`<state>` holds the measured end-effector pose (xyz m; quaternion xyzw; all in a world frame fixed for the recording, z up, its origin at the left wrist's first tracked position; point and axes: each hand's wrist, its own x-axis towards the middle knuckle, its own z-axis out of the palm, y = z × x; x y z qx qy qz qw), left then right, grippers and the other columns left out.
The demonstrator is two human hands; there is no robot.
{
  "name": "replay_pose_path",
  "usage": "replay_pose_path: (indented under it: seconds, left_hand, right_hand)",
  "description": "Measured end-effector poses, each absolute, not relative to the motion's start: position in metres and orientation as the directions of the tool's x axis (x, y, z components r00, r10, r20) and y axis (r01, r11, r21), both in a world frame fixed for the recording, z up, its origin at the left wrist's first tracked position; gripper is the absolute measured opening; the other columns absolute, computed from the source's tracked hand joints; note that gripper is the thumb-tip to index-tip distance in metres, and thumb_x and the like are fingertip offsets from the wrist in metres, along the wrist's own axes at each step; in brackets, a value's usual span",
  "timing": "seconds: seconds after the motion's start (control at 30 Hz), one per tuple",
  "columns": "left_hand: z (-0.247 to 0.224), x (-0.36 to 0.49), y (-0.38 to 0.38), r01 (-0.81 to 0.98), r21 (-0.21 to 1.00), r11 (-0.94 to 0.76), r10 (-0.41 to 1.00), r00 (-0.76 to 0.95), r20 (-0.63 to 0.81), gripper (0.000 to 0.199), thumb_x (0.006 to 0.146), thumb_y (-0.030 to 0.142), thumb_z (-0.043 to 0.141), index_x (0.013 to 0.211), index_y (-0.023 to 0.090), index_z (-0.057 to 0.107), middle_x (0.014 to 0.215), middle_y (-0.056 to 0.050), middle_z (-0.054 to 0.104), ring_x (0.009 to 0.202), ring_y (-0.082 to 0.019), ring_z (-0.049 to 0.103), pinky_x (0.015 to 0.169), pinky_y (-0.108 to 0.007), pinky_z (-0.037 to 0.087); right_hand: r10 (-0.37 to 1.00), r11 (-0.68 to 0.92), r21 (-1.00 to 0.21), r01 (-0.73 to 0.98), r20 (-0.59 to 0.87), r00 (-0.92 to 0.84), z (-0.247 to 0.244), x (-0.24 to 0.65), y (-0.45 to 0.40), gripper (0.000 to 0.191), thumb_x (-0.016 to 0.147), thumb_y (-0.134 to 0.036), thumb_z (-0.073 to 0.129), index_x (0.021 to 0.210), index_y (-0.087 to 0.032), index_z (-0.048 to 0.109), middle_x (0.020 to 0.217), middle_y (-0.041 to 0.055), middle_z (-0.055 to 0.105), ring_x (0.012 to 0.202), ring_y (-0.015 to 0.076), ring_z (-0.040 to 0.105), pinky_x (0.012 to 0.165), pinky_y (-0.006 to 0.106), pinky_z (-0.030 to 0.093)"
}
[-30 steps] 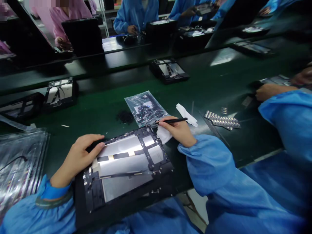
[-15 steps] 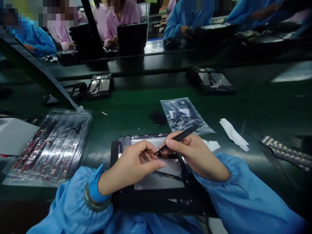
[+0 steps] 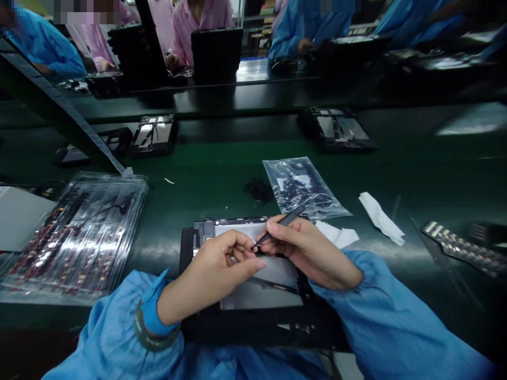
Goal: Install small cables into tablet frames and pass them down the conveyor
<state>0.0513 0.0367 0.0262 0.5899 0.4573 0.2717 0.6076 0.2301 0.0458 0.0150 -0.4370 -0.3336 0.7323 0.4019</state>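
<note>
My right hand (image 3: 304,243) grips black tweezers (image 3: 283,224) like a pen, their tip pointing down and left. That tip meets the curled fingers of my left hand (image 3: 225,264), which are pinched together around something too small to make out. Below both hands lies an opened device (image 3: 257,301), with a dark frame and a flat silvery panel inside. A thin dark strip (image 3: 277,286) runs across the panel. My hands and wrists cover much of the device's middle and its right side.
Beyond the device are a clear bag (image 3: 304,184) of small dark parts and a loose dark pile (image 3: 258,190). Stacked clear trays (image 3: 91,237) stand left, white paper strips (image 3: 380,217) right. More opened devices (image 3: 152,136) sit farther back; co-workers (image 3: 202,21) work across the bench.
The tweezers have tilted and drawn slightly left with my right hand, their tip still at my left fingers. My left hand has barely moved. The whole view has shifted a little.
</note>
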Motion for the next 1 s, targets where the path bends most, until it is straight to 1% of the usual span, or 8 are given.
replay_pose_path:
  seconds: [0.07, 0.13, 0.2, 0.27, 0.63, 0.83, 0.93, 1.0]
  left_hand:
    - [0.027, 0.048, 0.038, 0.231, 0.965, 0.125, 0.886, 0.411, -0.214, 0.021, 0.07, 0.031, 0.068, 0.082, 0.017, 0.058, 0.075, 0.0, 0.061, 0.062, -0.009, 0.054, 0.056, -0.021, 0.046]
    - [0.028, 0.042, 0.041, 0.282, 0.957, 0.069, 0.926, 0.339, -0.166, 0.024, 0.07, 0.029, 0.069, 0.089, 0.017, 0.06, 0.082, -0.003, 0.064, 0.07, -0.012, 0.059, 0.064, -0.024, 0.05]
    - [0.03, 0.034, 0.045, 0.34, 0.94, 0.02, 0.963, 0.247, -0.11, 0.028, 0.071, 0.03, 0.068, 0.095, 0.017, 0.06, 0.087, -0.005, 0.066, 0.077, -0.014, 0.062, 0.072, -0.028, 0.052]
    - [0.032, 0.025, 0.05, 0.37, 0.929, 0.006, 0.981, 0.178, -0.077, 0.031, 0.073, 0.032, 0.067, 0.098, 0.016, 0.059, 0.09, -0.006, 0.066, 0.079, -0.016, 0.063, 0.073, -0.029, 0.053]
    - [0.024, 0.002, 0.048, 0.4, 0.916, 0.029, 0.996, 0.063, -0.059, 0.035, 0.078, 0.04, 0.064, 0.102, 0.016, 0.058, 0.093, -0.006, 0.067, 0.082, -0.016, 0.064, 0.075, -0.029, 0.054]
    - [0.024, 0.0, 0.045, 0.417, 0.909, 0.001, 0.996, 0.079, -0.037, 0.032, 0.084, 0.042, 0.057, 0.104, 0.017, 0.058, 0.096, -0.006, 0.068, 0.087, -0.018, 0.065, 0.078, -0.03, 0.052]
    - [0.037, -0.005, 0.035, 0.55, 0.832, -0.066, 0.997, 0.07, 0.033, 0.023, 0.086, 0.038, 0.053, 0.098, 0.019, 0.059, 0.092, -0.005, 0.068, 0.085, -0.018, 0.065, 0.077, -0.03, 0.051]
    - [0.052, -0.015, 0.024, 0.676, 0.728, -0.112, 0.993, 0.045, 0.111, 0.018, 0.087, 0.036, 0.051, 0.093, 0.021, 0.06, 0.089, -0.004, 0.067, 0.083, -0.018, 0.064, 0.075, -0.029, 0.051]
  right_hand:
    - [0.897, -0.426, -0.859, -0.284, -0.361, -0.254, 0.017, 0.231, 0.046, 0.03, 0.065, -0.044, 0.079, 0.067, -0.017, 0.067, 0.059, 0.0011, 0.068, 0.056, 0.0092, 0.063, 0.055, 0.016, 0.049]
    - [0.949, -0.312, -0.92, -0.238, -0.291, -0.118, 0.019, 0.234, 0.048, 0.029, 0.064, -0.044, 0.08, 0.07, -0.018, 0.067, 0.061, 0.001, 0.068, 0.058, 0.0126, 0.065, 0.057, 0.021, 0.053]
    - [0.987, -0.149, -0.982, -0.114, -0.154, 0.04, 0.02, 0.238, 0.052, 0.028, 0.065, -0.044, 0.079, 0.074, -0.02, 0.067, 0.066, 0.002, 0.069, 0.063, 0.0162, 0.067, 0.06, 0.026, 0.056]
    - [0.993, -0.047, -0.999, 0.026, -0.044, 0.112, 0.017, 0.241, 0.059, 0.028, 0.067, -0.045, 0.077, 0.074, -0.02, 0.067, 0.071, 0.0034, 0.07, 0.065, 0.0184, 0.068, 0.062, 0.03, 0.058]
    - [0.998, -0.05, -0.952, 0.302, -0.035, 0.054, -0.008, 0.236, 0.08, 0.027, 0.073, -0.046, 0.067, 0.075, -0.019, 0.064, 0.067, 0.0035, 0.068, 0.069, 0.0231, 0.068, 0.066, 0.035, 0.052]
    - [0.995, 0.061, -0.837, 0.543, 0.093, 0.032, -0.008, 0.235, 0.078, 0.024, 0.077, -0.043, 0.061, 0.07, -0.021, 0.066, 0.079, 0.0034, 0.069, 0.066, 0.0206, 0.064, 0.063, 0.033, 0.049]
    - [0.988, 0.088, -0.851, 0.517, 0.139, 0.06, -0.004, 0.234, 0.075, 0.024, 0.077, -0.043, 0.062, 0.068, -0.021, 0.065, 0.076, 0.0037, 0.069, 0.069, 0.021, 0.064, 0.065, 0.033, 0.049]
    - [0.989, 0.019, -0.907, 0.421, 0.079, 0.126, -0.002, 0.235, 0.072, 0.023, 0.075, -0.044, 0.065, 0.069, -0.022, 0.065, 0.07, 0.0046, 0.068, 0.068, 0.0222, 0.065, 0.065, 0.034, 0.051]
